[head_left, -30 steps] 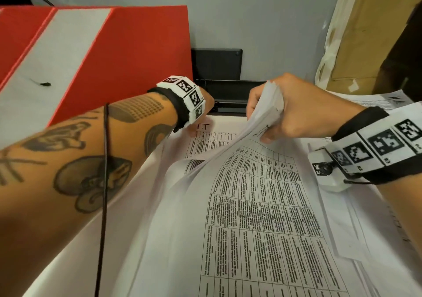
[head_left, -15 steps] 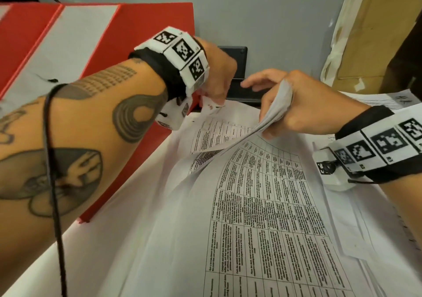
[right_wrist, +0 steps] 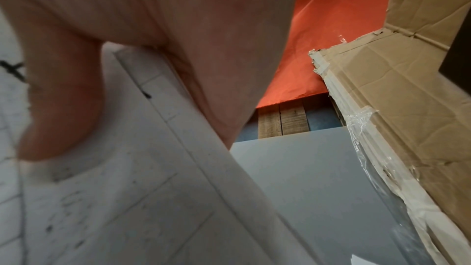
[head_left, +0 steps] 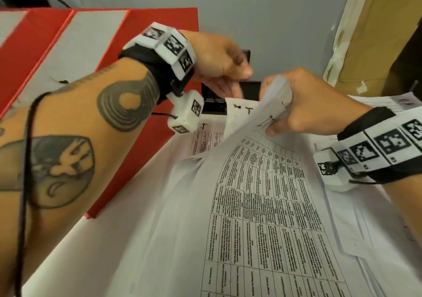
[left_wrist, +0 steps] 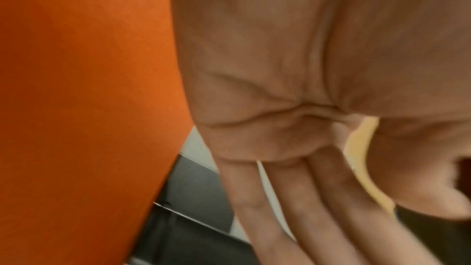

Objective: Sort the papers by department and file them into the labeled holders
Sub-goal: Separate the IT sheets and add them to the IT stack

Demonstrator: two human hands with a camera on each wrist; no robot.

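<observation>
Head view: right hand (head_left: 317, 105) clamped on lifted top edges of papers (head_left: 262, 205), thumb beneath; left hand (head_left: 219, 61) just beyond, fingers (head_left: 228, 89) loosely straight, touching nothing visible, black holder (head_left: 250, 90) behind fingertips, red holders (head_left: 146, 20) left

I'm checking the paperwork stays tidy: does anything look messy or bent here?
Yes. The right hand grips the papers by their far edge, curling them up off the pile, and sheets below fan out unevenly. The left hand holds nothing.
</observation>
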